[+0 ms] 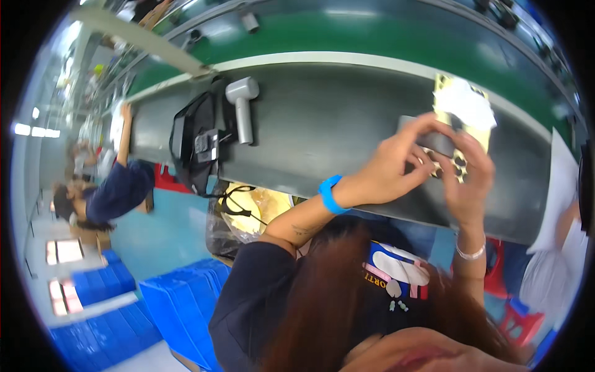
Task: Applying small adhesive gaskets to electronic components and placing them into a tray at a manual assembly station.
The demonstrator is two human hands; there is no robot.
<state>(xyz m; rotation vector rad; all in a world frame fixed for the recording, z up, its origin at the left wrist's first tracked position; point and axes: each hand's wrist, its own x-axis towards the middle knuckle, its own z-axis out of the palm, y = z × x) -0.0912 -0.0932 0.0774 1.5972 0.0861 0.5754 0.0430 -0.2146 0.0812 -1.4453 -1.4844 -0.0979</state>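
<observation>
Handwork at the right of a dark bench [341,124]

A blue-green floor [167,239] spreads on the near side of the bench, whose dull, dark grey top has a pale far edge. Beyond the bench runs a glossy green surface [359,40]. Blue crates [186,304] stand on its near side, toward the left. A co-worker in dark blue [124,192] reaches onto its left end.

The wearer's black shirt [254,279], at the bench's near edge, bears a colourful print with yellow lettering. On the bench's left part lies a black bag [195,118] with a small tag [207,146], its writing too small to read; just beside it rests a grey hair-dryer-shaped appliance [243,108].

On the bench's right part lies a yellow sheet [478,135] with dark round spots, partly under something white [465,102]. The left hand [390,164] and right hand [470,177] are over its near portion, each grip curled; I cannot tell whether either pinches anything. Smallest, a blue wristband [331,195] circles the left wrist above the bench.
</observation>
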